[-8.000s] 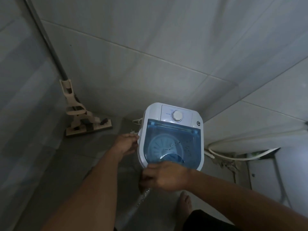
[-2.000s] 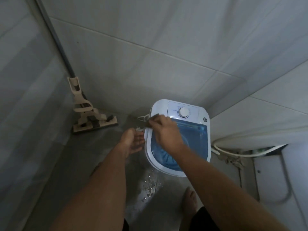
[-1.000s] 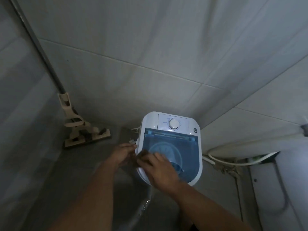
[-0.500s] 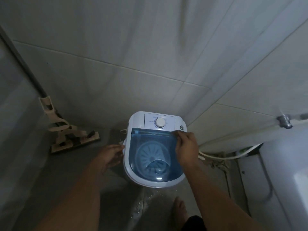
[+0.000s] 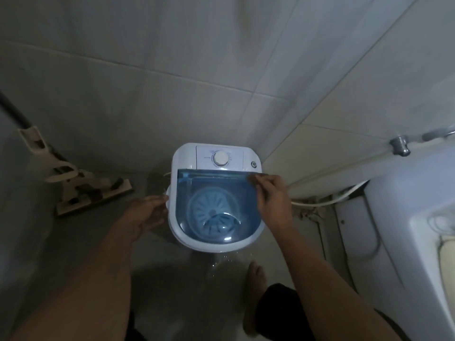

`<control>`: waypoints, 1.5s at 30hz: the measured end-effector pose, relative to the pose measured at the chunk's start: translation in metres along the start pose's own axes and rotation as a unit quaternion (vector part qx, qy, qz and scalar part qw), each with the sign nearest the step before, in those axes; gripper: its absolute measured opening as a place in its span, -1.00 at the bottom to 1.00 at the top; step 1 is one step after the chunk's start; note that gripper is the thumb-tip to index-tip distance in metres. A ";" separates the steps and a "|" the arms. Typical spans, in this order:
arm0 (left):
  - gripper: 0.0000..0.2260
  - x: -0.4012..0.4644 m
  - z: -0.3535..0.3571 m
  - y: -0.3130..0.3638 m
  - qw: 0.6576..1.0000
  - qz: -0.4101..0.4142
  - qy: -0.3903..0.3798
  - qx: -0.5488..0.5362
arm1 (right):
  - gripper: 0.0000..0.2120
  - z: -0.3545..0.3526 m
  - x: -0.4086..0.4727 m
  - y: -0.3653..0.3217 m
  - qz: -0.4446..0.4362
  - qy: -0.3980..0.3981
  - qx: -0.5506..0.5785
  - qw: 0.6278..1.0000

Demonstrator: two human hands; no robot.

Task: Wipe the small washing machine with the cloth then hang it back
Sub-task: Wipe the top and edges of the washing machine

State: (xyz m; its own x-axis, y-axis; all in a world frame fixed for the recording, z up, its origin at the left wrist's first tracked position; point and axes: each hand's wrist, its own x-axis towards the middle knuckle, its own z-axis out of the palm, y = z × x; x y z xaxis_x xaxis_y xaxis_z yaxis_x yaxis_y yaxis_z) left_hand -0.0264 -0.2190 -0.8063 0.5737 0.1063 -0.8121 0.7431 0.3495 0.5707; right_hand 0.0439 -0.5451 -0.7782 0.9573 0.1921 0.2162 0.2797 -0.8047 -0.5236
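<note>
Right hand presses dark cloth on blue lid's far right corner of small washing machine, grip curled round it. Left hand touches machine's left side, fingers relaxed, holding nothing.

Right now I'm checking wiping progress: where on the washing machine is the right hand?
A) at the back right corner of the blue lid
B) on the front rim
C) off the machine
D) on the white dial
A: the right hand presses a dark cloth at the back right corner of the blue lid, below the dial.
</note>
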 end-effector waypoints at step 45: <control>-0.67 0.009 0.005 -0.033 0.961 0.257 0.028 0.099 | -0.65 0.103 0.036 -0.099 -0.107 -0.093 -0.089 0.986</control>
State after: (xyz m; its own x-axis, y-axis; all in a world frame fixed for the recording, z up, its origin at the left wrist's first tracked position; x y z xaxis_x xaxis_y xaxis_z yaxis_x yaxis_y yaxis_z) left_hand -0.0439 -0.2346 -0.8313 0.8672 0.2698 -0.4186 0.4205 0.0536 0.9057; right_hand 0.0587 -0.4008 -0.8032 0.8789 0.4550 0.1434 0.4760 -0.8167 -0.3261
